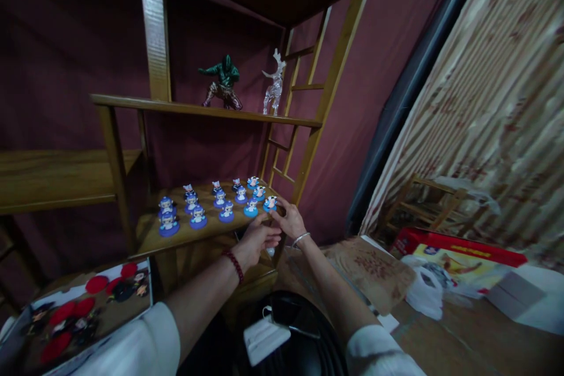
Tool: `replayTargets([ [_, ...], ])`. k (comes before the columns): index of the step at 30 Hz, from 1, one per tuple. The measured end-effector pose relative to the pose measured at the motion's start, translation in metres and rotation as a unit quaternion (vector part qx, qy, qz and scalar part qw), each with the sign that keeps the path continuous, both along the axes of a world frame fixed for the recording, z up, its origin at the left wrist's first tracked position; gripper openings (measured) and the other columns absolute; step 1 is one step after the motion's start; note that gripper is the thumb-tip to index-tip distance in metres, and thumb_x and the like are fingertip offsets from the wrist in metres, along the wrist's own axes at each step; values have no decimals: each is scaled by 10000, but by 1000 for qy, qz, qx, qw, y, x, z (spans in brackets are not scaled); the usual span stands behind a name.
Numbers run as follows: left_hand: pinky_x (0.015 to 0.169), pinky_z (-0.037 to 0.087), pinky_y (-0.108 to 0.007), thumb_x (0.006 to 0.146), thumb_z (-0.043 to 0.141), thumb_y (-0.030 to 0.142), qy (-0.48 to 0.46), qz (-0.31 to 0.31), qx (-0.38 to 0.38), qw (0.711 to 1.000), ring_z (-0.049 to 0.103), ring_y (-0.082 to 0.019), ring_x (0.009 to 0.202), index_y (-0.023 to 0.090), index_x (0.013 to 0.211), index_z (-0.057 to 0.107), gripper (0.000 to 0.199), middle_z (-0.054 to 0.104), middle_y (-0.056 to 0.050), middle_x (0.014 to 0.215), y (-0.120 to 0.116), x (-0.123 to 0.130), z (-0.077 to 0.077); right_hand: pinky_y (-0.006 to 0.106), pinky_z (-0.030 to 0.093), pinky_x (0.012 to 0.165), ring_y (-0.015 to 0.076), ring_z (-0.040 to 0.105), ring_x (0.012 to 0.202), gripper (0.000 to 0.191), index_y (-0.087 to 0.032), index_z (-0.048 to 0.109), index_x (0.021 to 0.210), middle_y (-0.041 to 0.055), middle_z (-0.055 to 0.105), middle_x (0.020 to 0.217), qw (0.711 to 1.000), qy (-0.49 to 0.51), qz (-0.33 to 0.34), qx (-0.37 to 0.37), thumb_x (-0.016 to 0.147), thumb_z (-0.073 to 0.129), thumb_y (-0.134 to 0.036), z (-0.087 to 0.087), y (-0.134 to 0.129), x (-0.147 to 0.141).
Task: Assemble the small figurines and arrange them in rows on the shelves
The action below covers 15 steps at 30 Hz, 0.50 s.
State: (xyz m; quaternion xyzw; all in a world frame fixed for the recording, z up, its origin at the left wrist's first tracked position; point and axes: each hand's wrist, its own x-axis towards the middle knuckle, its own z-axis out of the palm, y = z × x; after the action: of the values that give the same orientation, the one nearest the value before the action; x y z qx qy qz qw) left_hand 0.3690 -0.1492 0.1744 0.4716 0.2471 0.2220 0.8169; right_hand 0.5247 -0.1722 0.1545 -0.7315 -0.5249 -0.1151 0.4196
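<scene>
The small blue-based figurine (269, 204) sits at the front right end of the group on the wooden shelf (147, 226), right by the fingertips of my right hand (291, 222). My thumb and fingers are bent about its near right side; I can't tell whether they pinch it or only touch. My left hand (257, 239) is loosely curled in front of the shelf edge, and I can't see whether anything is in it.

I judge the figurine light, stiff and smooth, probably plastic, so it could slip or tip. The wide round base looks the safest hold, with a light pinch low down, sparing the small raised parts and the neighbouring figurine (251, 208) just beside it.
</scene>
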Motion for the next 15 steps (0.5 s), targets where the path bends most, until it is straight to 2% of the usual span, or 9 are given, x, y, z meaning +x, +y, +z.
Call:
replayTargets([
  [4, 632, 475, -236, 706, 530, 76, 31, 21, -8, 999, 606, -123, 608, 89, 1151, 453, 452, 651, -89, 762, -4, -7, 1, 385, 413, 896, 211, 565, 977, 467, -169, 519, 1132, 89, 635, 1029, 999, 29, 6, 40, 709, 567, -361, -5, -2, -5],
  [6, 627, 474, -232, 723, 503, 82, 51, 23, -12, 998, 598, -117, 584, 75, 1086, 483, 363, 648, -98, 760, -7, -11, 1, 376, 437, 861, 211, 579, 944, 454, -162, 529, 1121, 108, 620, 1057, 997, 51, 1, 57, 718, 545, -371, -9, -5, -9],
  [10, 612, 472, -232, 765, 464, 129, 76, 10, -8, 997, 581, -104, 544, 82, 906, 543, 168, 636, -104, 748, -12, -22, -6, 384, 454, 808, 205, 588, 866, 393, -142, 575, 1045, 127, 611, 1039, 990, 81, -58, 103, 733, 488, -365, -21, -14, -25],
  [15, 597, 468, -213, 771, 413, 98, 93, 8, -18, 995, 553, -79, 516, 92, 810, 543, 136, 613, -69, 695, -15, -43, -21, 348, 457, 768, 175, 571, 799, 315, -135, 597, 955, 107, 604, 946, 985, 111, -50, 124, 736, 466, -321, -38, -26, -63],
])
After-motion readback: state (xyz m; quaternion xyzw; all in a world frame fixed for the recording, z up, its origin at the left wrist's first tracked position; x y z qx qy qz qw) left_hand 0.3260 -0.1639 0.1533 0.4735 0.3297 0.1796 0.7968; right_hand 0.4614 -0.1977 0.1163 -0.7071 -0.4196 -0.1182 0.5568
